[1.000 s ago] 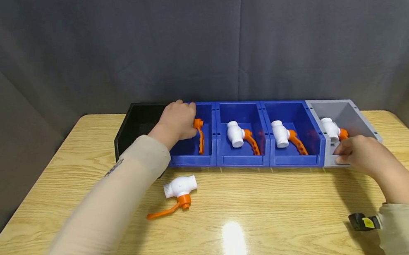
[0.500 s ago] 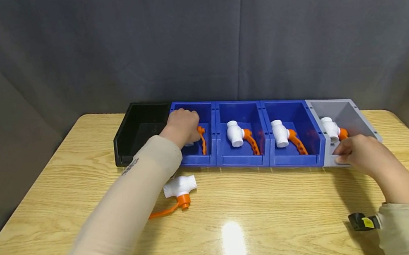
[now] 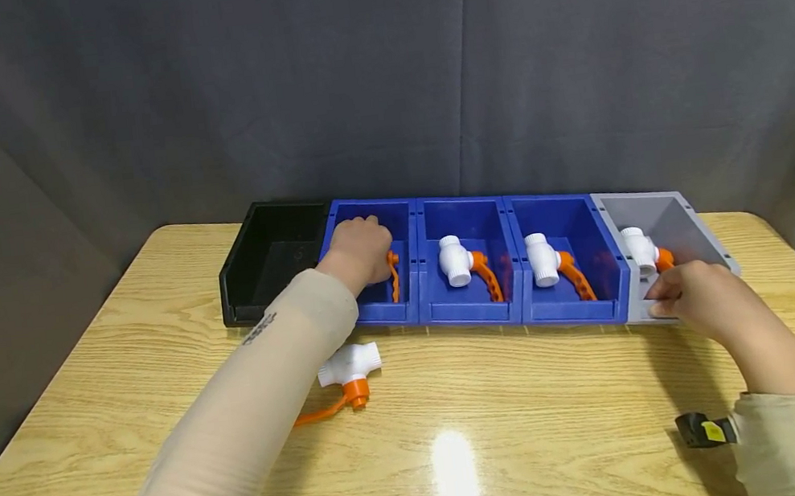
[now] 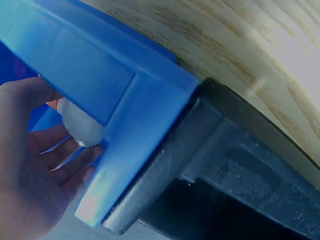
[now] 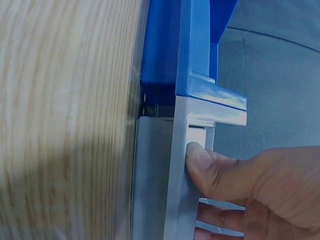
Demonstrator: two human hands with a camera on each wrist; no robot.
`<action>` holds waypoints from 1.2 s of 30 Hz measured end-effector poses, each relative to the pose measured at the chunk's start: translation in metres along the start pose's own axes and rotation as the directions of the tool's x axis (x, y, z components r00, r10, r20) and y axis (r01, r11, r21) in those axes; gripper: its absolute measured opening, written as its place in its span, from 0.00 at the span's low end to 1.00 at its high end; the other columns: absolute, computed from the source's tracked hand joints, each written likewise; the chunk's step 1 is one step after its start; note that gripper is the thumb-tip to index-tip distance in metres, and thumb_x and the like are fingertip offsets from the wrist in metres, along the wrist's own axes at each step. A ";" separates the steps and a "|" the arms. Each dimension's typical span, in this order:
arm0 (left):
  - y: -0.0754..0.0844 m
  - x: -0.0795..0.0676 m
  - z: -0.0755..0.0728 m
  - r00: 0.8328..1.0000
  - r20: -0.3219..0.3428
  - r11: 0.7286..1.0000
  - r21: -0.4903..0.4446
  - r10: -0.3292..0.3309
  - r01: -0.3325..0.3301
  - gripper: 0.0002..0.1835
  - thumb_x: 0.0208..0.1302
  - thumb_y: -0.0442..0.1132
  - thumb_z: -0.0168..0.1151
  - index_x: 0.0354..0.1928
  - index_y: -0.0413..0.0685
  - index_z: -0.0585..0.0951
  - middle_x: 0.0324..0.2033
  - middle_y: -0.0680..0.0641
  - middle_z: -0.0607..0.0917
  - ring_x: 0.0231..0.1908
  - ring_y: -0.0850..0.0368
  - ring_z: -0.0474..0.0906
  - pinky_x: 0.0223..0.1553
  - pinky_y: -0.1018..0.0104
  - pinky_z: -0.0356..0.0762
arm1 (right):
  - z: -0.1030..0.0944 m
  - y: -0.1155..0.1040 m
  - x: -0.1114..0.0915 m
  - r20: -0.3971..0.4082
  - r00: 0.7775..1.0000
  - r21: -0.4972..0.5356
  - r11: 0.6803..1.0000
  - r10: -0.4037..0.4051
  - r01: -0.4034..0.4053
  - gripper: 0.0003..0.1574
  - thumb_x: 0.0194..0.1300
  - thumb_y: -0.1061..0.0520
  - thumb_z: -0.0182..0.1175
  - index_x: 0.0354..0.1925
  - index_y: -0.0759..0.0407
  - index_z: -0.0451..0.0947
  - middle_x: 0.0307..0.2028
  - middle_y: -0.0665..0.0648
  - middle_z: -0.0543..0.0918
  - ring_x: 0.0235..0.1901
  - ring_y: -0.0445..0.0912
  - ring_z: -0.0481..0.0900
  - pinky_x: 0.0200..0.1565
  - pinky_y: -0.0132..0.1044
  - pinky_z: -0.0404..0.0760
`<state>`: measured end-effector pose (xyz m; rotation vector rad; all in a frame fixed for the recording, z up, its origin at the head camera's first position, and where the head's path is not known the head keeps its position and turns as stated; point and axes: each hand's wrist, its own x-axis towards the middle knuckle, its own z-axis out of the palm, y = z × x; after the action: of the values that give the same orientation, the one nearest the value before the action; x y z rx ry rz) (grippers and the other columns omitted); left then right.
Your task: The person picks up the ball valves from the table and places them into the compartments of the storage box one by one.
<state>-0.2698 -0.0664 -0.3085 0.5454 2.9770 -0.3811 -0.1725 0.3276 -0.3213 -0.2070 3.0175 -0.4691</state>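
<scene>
My left hand is down in the leftmost blue bin, around a ball valve with an orange lever. In the left wrist view, thumb and fingers lie about its white body, partly hidden behind the bin's front wall. My right hand pinches the front lip of the grey bin, thumb outside and fingers inside in the right wrist view. Another white ball valve lies in that bin, its orange lever partly covered by the hand.
Two more blue bins hold a ball valve and another ball valve. A black bin stands at the row's left end. One ball valve lies on the wooden table in front, partly under my left sleeve.
My left hand has moved slightly right and lower into the leftmost blue bin, and the valve has gone down with it. My right hand stays at the grey bin's lip.
</scene>
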 end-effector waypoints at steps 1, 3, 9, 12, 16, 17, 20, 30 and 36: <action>0.000 0.000 0.000 1.000 -0.001 1.000 0.001 0.002 -0.002 0.18 0.68 0.46 0.58 0.53 0.42 0.82 0.50 0.40 0.80 0.51 0.45 0.77 0.56 0.53 0.75 | 0.000 0.000 0.000 0.000 1.000 0.001 1.000 0.001 -0.001 0.05 0.58 0.67 0.68 0.33 0.70 0.83 0.31 0.66 0.84 0.34 0.60 0.77 0.43 0.61 0.74; 0.001 0.000 0.001 1.000 -0.002 1.000 0.002 0.002 -0.002 0.18 0.68 0.46 0.58 0.53 0.43 0.82 0.50 0.40 0.80 0.51 0.45 0.77 0.56 0.52 0.75 | 0.000 0.000 0.000 0.001 1.000 0.004 1.000 0.006 -0.006 0.05 0.58 0.67 0.68 0.33 0.70 0.83 0.31 0.66 0.84 0.34 0.60 0.77 0.43 0.61 0.74; 0.001 0.002 0.001 1.000 0.008 1.000 -0.002 0.010 -0.010 0.20 0.68 0.44 0.57 0.57 0.42 0.79 0.54 0.41 0.80 0.55 0.45 0.75 0.60 0.52 0.71 | 0.000 -0.001 -0.001 0.008 1.000 0.011 1.000 0.023 -0.023 0.04 0.59 0.68 0.68 0.34 0.70 0.83 0.31 0.67 0.84 0.33 0.60 0.77 0.43 0.61 0.75; 0.000 0.002 0.001 1.000 0.006 1.000 0.009 0.017 -0.017 0.23 0.66 0.44 0.59 0.60 0.42 0.77 0.57 0.41 0.79 0.58 0.45 0.73 0.64 0.51 0.66 | 0.000 -0.001 -0.001 0.007 1.000 0.006 1.000 0.020 -0.020 0.04 0.59 0.67 0.68 0.33 0.70 0.83 0.31 0.66 0.84 0.33 0.60 0.77 0.42 0.60 0.74; -0.003 0.001 0.000 1.000 -0.006 1.000 0.021 0.019 -0.019 0.26 0.66 0.45 0.60 0.63 0.42 0.76 0.59 0.42 0.78 0.60 0.45 0.71 0.66 0.50 0.63 | 0.000 0.000 0.000 0.003 1.000 0.000 1.000 0.009 -0.009 0.04 0.58 0.67 0.68 0.33 0.69 0.83 0.31 0.65 0.84 0.33 0.59 0.77 0.41 0.60 0.74; -0.003 0.001 0.000 1.000 -0.009 1.000 0.020 0.020 -0.019 0.26 0.66 0.45 0.60 0.63 0.42 0.75 0.59 0.42 0.78 0.61 0.44 0.71 0.66 0.50 0.63 | 0.000 0.000 0.000 0.001 1.000 0.000 1.000 0.005 -0.005 0.04 0.58 0.67 0.68 0.33 0.69 0.83 0.31 0.65 0.84 0.32 0.59 0.78 0.41 0.60 0.74; -0.007 0.000 0.000 0.999 -0.027 0.999 0.019 0.032 -0.032 0.26 0.66 0.46 0.60 0.63 0.42 0.76 0.59 0.42 0.78 0.60 0.44 0.72 0.66 0.49 0.63 | 0.000 0.001 0.001 -0.001 1.000 0.000 1.000 0.000 0.000 0.04 0.58 0.67 0.68 0.33 0.70 0.83 0.30 0.65 0.84 0.32 0.59 0.78 0.41 0.59 0.74; -0.016 -0.006 -0.005 0.983 -0.148 0.994 0.009 0.113 -0.112 0.18 0.65 0.43 0.63 0.55 0.47 0.81 0.53 0.45 0.81 0.55 0.46 0.74 0.61 0.49 0.68 | -0.001 -0.001 -0.001 0.006 1.000 0.004 1.000 0.013 -0.013 0.05 0.59 0.68 0.67 0.34 0.71 0.82 0.31 0.66 0.84 0.32 0.59 0.77 0.42 0.60 0.75; -0.020 -0.015 -0.009 0.969 -0.218 0.991 -0.032 0.119 -0.129 0.11 0.65 0.41 0.61 0.48 0.50 0.84 0.48 0.47 0.83 0.51 0.48 0.76 0.60 0.51 0.69 | -0.001 0.001 -0.001 -0.001 1.000 0.002 1.000 0.010 -0.010 0.06 0.59 0.68 0.68 0.34 0.72 0.82 0.31 0.66 0.84 0.32 0.59 0.78 0.42 0.60 0.74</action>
<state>-0.2631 -0.0870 -0.2937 0.8128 3.1242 -0.2568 -0.1718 0.3289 -0.3202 -0.1915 3.0178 -0.4722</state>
